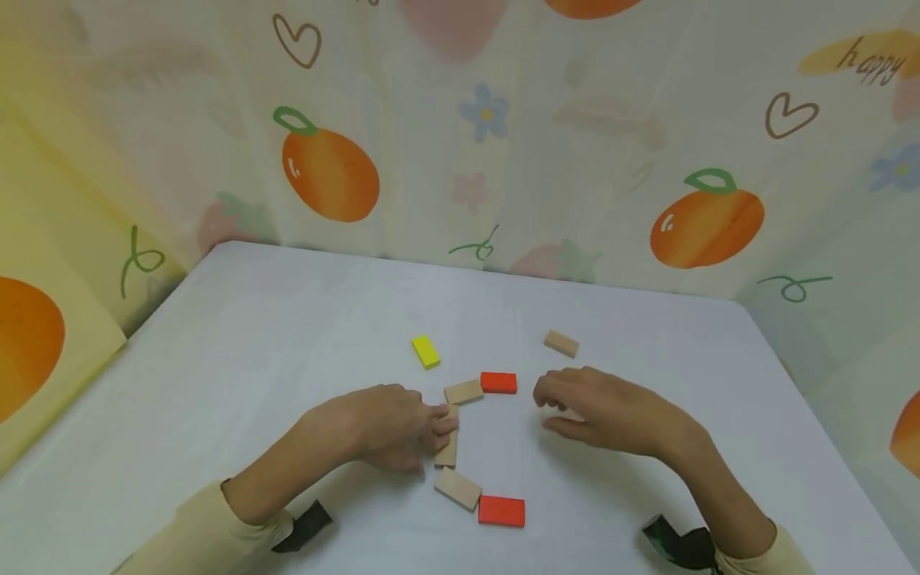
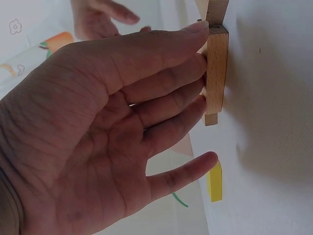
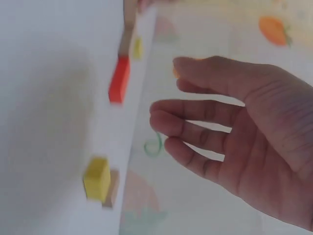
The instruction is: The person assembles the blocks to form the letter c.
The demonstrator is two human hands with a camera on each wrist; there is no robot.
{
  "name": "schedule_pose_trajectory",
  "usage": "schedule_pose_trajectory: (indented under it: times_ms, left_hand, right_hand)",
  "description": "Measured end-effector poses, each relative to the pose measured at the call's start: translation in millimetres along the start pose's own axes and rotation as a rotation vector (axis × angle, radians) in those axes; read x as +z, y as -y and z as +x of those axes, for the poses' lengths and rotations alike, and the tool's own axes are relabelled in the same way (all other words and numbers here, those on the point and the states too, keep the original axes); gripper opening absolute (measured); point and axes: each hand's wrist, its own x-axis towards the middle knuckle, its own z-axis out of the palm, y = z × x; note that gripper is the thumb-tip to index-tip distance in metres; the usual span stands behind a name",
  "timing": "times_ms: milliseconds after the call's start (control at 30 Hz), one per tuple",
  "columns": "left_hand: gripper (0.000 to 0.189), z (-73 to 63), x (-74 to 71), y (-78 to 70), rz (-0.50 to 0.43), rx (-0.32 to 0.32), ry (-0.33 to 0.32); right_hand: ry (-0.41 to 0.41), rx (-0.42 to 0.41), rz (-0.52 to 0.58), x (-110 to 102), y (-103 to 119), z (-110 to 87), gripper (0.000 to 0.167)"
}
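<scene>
In the head view my left hand (image 1: 391,427) touches the upright-lying plain wooden block (image 1: 446,454) at the left of a curved row. The left wrist view shows its fingertips resting against that wooden block (image 2: 216,71), the fingers nearly straight. Angled wooden blocks (image 1: 463,392) (image 1: 458,489) adjoin it above and below, and a red block (image 1: 498,382) and another red block (image 1: 501,511) end the row. My right hand (image 1: 611,411) hovers right of the row, fingers loosely bent, holding nothing.
A yellow block (image 1: 426,351) lies beyond the row, and a loose wooden block (image 1: 561,343) lies beyond my right hand. Another yellow block (image 3: 97,178) shows in the right wrist view. A patterned curtain (image 1: 575,160) hangs behind the white table (image 1: 302,319).
</scene>
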Motion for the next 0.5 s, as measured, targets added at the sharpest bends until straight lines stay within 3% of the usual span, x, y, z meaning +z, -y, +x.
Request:
schedule_pose_trajectory:
  times_ms: [300, 500]
  left_hand:
    - [0.053, 2.6, 1.0, 0.2, -0.004, -0.003, 0.016]
    - [0.053, 2.2, 0.8, 0.5, 0.02, 0.02, 0.018]
  right_hand:
    - [-0.069, 0.166, 0.063, -21, -63, 19.7, 0.015]
    - [-0.085, 0.228, 0.059, -13, -90, 37.9, 0.018]
